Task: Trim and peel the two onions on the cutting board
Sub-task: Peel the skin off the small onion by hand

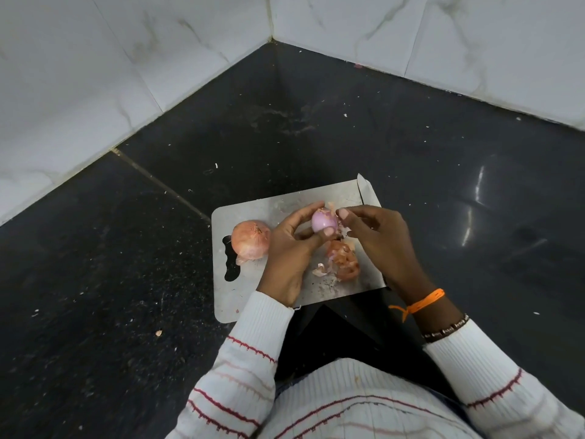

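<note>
While left hand [289, 245] grips half-peeled onion [323, 220] above cutting board [253, 299] centre, right hand [376, 236] pinches skin flap [340, 228]. Unpeeled onion [250, 239] sits near left edge. Risks: slick bulb slipping; skin tearing short; knife [367, 193] at far right corner nicking reaching fingers.

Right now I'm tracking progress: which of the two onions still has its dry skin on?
The orange-brown onion lying untouched at the steel cutting board's left end. The other, a glossy purple peeled onion, is in the left hand.
</note>
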The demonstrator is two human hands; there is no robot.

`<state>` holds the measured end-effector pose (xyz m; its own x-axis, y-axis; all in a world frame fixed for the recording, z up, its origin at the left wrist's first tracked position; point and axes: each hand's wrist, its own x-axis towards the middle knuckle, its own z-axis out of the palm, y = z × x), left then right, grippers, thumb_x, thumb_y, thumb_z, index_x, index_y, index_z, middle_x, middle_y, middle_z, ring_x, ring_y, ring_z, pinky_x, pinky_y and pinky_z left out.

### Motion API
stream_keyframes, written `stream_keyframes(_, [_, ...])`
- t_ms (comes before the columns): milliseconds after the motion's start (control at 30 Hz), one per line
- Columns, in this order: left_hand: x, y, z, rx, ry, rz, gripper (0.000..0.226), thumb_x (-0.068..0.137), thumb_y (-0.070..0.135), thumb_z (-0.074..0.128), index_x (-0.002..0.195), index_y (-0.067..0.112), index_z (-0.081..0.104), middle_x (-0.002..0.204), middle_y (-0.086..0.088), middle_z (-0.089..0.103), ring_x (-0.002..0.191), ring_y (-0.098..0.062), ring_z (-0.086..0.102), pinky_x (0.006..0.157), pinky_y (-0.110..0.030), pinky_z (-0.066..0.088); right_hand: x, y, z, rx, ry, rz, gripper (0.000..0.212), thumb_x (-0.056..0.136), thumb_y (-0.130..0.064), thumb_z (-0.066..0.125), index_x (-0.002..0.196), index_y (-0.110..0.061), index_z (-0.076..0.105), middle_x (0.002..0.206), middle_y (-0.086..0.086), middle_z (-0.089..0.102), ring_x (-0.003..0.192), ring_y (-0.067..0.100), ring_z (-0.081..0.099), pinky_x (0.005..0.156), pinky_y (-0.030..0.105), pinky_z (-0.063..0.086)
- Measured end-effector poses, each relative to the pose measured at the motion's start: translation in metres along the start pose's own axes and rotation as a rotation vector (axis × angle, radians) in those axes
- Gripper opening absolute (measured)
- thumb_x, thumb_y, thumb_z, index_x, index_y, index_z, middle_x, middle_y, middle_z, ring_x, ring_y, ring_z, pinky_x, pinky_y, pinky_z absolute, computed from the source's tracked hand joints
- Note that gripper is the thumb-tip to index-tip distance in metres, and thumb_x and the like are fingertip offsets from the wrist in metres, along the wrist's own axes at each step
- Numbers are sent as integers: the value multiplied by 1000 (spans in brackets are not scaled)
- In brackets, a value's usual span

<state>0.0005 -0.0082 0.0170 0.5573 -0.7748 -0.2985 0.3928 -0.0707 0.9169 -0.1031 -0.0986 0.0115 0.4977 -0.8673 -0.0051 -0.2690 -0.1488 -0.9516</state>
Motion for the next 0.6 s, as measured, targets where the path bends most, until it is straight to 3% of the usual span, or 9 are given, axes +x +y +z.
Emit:
stream_keyframes(167, [-1,-1,5,115,32,22,40,78,-3,71,110,22,69,115,0,68,107,-20,65,90,-44,55,-2,-1,1,83,4,-17,16,74,-24,77,89,-19,73,87,-5,73,81,9,69,77,29,56])
stream_keyframes(300, [-3,-1,6,148,37,41,38,77,-2,72,104,25,70,112,-2,69,101,-21,67,88,-45,55,-1,2,-1,113,28,-60,7,78,-13,72,81,-20,73,78,-1,73,76,13,69,77,37,58])
stream_keyframes(500, [-1,-3,7,185,31,37,35,80,2,71,107,23,69,115,2,67,106,-21,65,89,-45,55,2,4,-2,55,77,-96,1,77,-15,71,76,-16,71,71,-4,69,66,6,64,68,22,54])
stream_keyframes(600, [0,-5,5,192,16,27,30,84,5,68,108,22,69,115,0,67,108,-21,63,91,-46,54,4,8,-1,23,86,-97,2,76,-12,72,75,-10,71,68,0,68,63,7,63,65,27,55])
